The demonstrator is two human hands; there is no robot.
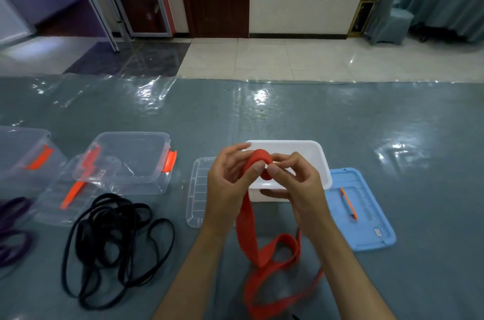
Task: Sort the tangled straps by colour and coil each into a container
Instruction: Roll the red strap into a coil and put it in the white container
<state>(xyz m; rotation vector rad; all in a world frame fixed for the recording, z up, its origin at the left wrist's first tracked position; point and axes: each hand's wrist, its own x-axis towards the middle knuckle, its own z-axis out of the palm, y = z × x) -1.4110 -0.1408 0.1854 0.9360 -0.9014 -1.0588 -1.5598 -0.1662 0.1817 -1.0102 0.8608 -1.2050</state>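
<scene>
A wide red strap (262, 259) trails in loops across the table in front of me, and its upper end is rolled into a small coil held above the near edge of the white container (309, 154). My left hand (230, 178) grips the coil from the left with its thumb on the roll. From the right, my right hand (293, 180) pinches the coil. A tangled black strap (110, 236) lies on the table to the left. Part of a purple strap (13, 230) shows at the far left edge.
A clear container with orange latches (131, 162) sits left of centre, another clear container (23, 154) at far left. A clear lid (199, 196) lies beside the white container, another clear lid (65, 199) under the clear box. A blue lid (364, 212) lies to the right.
</scene>
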